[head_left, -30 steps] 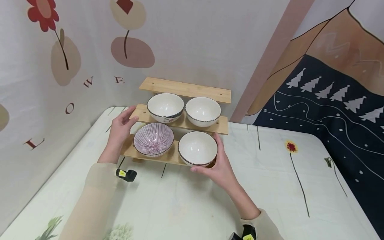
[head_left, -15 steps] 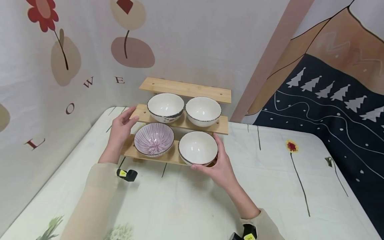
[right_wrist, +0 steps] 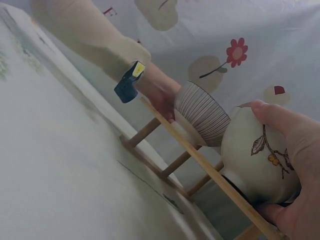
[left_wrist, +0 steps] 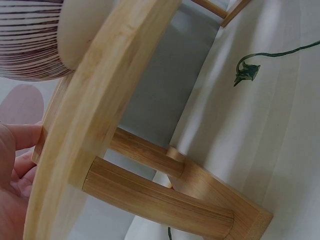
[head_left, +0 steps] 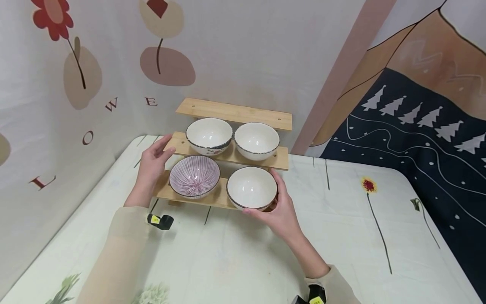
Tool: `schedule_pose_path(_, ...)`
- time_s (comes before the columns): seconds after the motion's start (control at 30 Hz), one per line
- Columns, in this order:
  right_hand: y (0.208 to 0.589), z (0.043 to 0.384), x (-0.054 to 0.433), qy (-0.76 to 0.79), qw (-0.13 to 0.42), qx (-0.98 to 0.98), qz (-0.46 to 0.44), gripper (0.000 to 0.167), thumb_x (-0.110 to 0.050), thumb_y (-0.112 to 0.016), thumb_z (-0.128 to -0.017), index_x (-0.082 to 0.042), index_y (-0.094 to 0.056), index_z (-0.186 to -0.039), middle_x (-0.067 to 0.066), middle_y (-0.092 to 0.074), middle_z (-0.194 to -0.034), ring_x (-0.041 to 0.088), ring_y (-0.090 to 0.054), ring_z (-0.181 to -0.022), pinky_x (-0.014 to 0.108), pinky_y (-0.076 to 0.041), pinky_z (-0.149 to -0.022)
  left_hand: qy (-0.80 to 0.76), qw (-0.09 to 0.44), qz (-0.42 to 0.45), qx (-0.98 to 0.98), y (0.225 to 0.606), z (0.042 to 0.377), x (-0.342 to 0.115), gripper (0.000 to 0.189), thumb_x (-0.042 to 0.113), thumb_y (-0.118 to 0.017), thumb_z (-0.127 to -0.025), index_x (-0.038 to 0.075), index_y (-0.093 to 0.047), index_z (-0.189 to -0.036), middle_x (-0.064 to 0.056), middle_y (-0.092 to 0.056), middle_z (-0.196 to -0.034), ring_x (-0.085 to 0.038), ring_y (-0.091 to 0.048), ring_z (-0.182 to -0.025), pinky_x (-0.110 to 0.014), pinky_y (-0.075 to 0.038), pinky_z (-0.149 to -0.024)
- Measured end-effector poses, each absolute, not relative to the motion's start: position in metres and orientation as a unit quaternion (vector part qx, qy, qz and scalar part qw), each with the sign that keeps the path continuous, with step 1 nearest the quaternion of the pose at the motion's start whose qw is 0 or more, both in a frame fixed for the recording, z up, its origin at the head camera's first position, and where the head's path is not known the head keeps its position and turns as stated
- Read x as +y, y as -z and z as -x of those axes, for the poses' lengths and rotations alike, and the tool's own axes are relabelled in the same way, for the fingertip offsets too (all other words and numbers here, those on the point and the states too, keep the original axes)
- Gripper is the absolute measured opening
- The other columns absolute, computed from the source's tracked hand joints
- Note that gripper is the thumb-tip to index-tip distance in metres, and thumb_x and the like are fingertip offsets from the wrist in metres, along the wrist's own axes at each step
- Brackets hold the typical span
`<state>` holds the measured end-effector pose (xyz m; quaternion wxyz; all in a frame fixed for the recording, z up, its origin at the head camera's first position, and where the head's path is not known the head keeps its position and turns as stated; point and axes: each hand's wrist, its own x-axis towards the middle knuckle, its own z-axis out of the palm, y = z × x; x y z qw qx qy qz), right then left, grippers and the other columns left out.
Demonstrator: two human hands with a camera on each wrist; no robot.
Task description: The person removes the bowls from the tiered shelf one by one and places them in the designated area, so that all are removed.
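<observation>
My right hand (head_left: 281, 211) holds a white bowl (head_left: 251, 188) with a dark rim at the right end of the lowest shelf (head_left: 224, 196). Its thumb lies at the front rim, the fingers round the right side. The right wrist view shows a brown branch pattern on this bowl's outside (right_wrist: 255, 155). With my left hand (head_left: 149, 164) I pinch the left end of the middle shelf (head_left: 176, 141) of a stepped wooden rack. Left of the held bowl sits a purple-striped bowl (head_left: 195, 177). Two white bowls, a left one (head_left: 209, 134) and a right one (head_left: 257, 141), stand on the middle shelf.
The rack's top shelf (head_left: 235, 113) bears nothing and stands close to the printed cloth wall (head_left: 243, 50). Rounded wooden struts (left_wrist: 155, 195) support the lowest shelf. A pale flower-printed cloth (head_left: 334, 236) covers the table.
The held white bowl has shifted slightly to the right along the lowest shelf, its gap from the striped bowl a little wider. My left hand stays at the middle shelf's end.
</observation>
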<state>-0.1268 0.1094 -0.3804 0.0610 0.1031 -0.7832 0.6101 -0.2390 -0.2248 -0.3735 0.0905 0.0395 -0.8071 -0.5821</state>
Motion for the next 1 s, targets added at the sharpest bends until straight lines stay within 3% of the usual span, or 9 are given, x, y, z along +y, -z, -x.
schedule_pose_path(0.43,0.379,0.124,0.113,-0.637,0.063,-0.760,-0.112,0.109,-0.003,-0.091,-0.067,-0.019,-0.028,-0.155,0.009,-0.039,-0.155,0.032,-0.049,-0.136,0.023,-0.054,-0.101,0.582,0.092,-0.041,-0.807,0.373,0.237,-0.226,0.054,0.026,-0.053,-0.104,0.015,-0.037,-0.154,-0.004,-0.030,-0.163,-0.025,-0.027,-0.152,-0.042,-0.026,-0.128)
schedule_pose_path(0.8,0.372,0.120,0.121,-0.647,0.065,-0.751,-0.113,0.109,0.002,-0.090,-0.066,-0.016,-0.029,-0.155,0.009,-0.038,-0.154,0.031,-0.047,-0.137,0.016,-0.052,-0.100,0.578,0.086,-0.044,-0.810,0.374,0.240,-0.227,0.054,0.027,-0.053,-0.104,0.017,-0.036,-0.154,-0.002,-0.030,-0.163,-0.024,-0.026,-0.153,-0.041,-0.025,-0.128)
schedule_pose_path(1.0,0.368,0.117,0.126,-0.639,0.068,-0.759,-0.103,0.110,0.002,-0.090,-0.065,-0.016,-0.029,-0.155,0.006,-0.038,-0.155,0.029,-0.046,-0.136,0.021,-0.054,-0.100,0.577,0.087,-0.042,-0.811,0.374,0.240,-0.227,0.054,0.028,-0.053,-0.104,0.017,-0.037,-0.155,-0.003,-0.031,-0.163,-0.024,-0.027,-0.152,-0.042,-0.025,-0.128)
